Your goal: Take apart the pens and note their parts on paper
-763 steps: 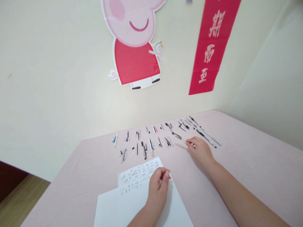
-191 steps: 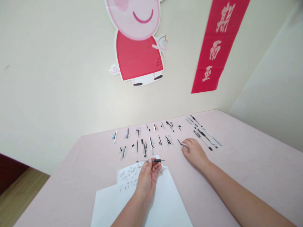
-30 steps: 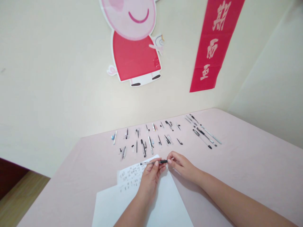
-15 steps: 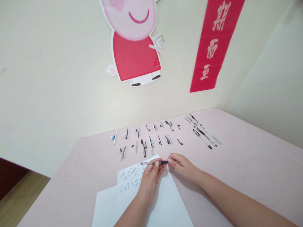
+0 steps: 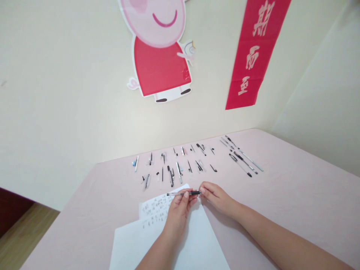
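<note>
A pen (image 5: 180, 194) with a clear barrel and a black grip lies level across my left hand (image 5: 181, 208). The left fingers and thumb are closed round its middle. At the pen's right end, my right hand (image 5: 214, 195) pinches with thumb and forefinger; the tip itself is hidden there. Both hands are just above the top of some white paper sheets (image 5: 197, 240), one bearing handwritten lines.
Two rows of pen parts (image 5: 171, 176) lie across the pink tabletop (image 5: 92, 210) beyond the hands. At the right rear are several longer pens (image 5: 240, 165). A wall with a cartoon pig cutout (image 5: 161, 67) and a red banner (image 5: 254, 63) rises behind.
Almost nothing differs. Both hands keep their places on the pen, with only a slight shift of the right fingers at its end.
</note>
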Demonstrator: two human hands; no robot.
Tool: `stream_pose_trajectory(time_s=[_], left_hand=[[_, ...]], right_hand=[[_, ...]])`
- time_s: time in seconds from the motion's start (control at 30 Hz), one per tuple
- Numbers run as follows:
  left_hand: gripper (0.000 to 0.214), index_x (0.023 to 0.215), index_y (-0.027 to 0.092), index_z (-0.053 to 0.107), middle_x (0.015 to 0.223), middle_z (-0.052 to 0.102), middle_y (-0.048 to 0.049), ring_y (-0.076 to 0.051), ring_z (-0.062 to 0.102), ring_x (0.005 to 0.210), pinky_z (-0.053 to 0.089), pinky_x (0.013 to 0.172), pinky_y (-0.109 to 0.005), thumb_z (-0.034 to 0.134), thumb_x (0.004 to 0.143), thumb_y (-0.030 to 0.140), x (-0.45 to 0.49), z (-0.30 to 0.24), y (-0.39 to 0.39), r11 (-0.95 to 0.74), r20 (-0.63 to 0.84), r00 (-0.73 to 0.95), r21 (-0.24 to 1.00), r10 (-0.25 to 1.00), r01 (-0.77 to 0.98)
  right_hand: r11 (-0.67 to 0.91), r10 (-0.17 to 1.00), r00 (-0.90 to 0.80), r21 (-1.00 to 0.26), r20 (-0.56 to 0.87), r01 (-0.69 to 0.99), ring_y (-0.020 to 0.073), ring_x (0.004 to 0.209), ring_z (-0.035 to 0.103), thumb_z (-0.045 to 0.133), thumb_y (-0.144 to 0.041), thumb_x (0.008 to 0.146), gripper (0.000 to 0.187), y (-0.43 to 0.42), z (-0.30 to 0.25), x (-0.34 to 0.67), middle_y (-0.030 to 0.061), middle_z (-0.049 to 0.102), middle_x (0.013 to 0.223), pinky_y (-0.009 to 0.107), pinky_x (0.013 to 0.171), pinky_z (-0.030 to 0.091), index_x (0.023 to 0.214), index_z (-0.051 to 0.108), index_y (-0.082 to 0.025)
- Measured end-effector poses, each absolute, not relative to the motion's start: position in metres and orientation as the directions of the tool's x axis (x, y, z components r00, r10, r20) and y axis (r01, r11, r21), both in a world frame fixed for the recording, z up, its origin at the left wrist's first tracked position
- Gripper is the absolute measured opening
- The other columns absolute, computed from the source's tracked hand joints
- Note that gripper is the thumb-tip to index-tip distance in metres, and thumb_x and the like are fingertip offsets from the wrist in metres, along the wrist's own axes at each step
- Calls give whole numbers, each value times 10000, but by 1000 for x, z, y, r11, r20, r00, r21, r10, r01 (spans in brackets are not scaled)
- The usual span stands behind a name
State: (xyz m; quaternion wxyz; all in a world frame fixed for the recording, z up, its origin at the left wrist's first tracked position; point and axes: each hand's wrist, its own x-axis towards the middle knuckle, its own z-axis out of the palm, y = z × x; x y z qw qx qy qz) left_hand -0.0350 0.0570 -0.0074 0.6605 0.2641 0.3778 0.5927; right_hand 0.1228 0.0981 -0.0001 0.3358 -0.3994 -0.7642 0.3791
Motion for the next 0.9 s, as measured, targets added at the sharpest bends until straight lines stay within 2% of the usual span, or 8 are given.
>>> stream_pose_trajectory(time_s=[0.33,0.5,0.6,0.7,0.8,0.9], left_hand=[[251,860,149,681,915,671,-70,-187,640,867,489,836,-324,672,715,354,-35,1,53,87,-102,-6,876,995,-474],[258,877,161,678,929,671,-74,-195,634,886,487,836,-334,652,730,372,-35,-3,54,68,-81,-12,900,997,-431],[285,906,164,679,998,651,-95,-214,619,913,484,835,-356,609,759,398,-38,-7,55,16,-25,-26,953,999,-304],[279,949,186,681,1066,612,-101,-225,581,968,461,853,-370,558,798,385,-41,-8,54,-98,95,-54,994,994,-48],[273,1042,229,655,1014,592,-73,-209,553,966,435,859,-361,531,824,336,-42,-4,50,-236,250,-61,955,966,179],[272,1078,243,637,911,583,-49,-179,562,859,448,790,-326,499,848,286,-41,2,45,-348,353,32,898,935,270]], right_hand=[[257,879,-465,-925,104,280,131,615,446,312,-570,864,463,98,-2,122,-10,461,626,251,602,364,684,466,-172],[299,878,-458,-905,137,302,138,622,466,325,-499,886,410,99,-3,124,-1,481,636,262,606,381,698,484,-171],[501,840,-430,-778,332,379,171,766,502,363,-379,900,293,98,4,125,46,546,775,310,720,398,812,544,-166],[662,749,-424,-575,509,480,200,902,480,449,-270,865,178,93,15,125,81,552,923,354,815,373,956,571,-177],[691,718,-458,-451,524,565,193,831,481,507,-207,823,158,86,21,121,67,549,861,349,772,381,954,593,-185],[688,720,-489,-408,492,600,187,787,474,517,-153,801,160,84,19,117,55,549,807,331,729,384,935,600,-180]])
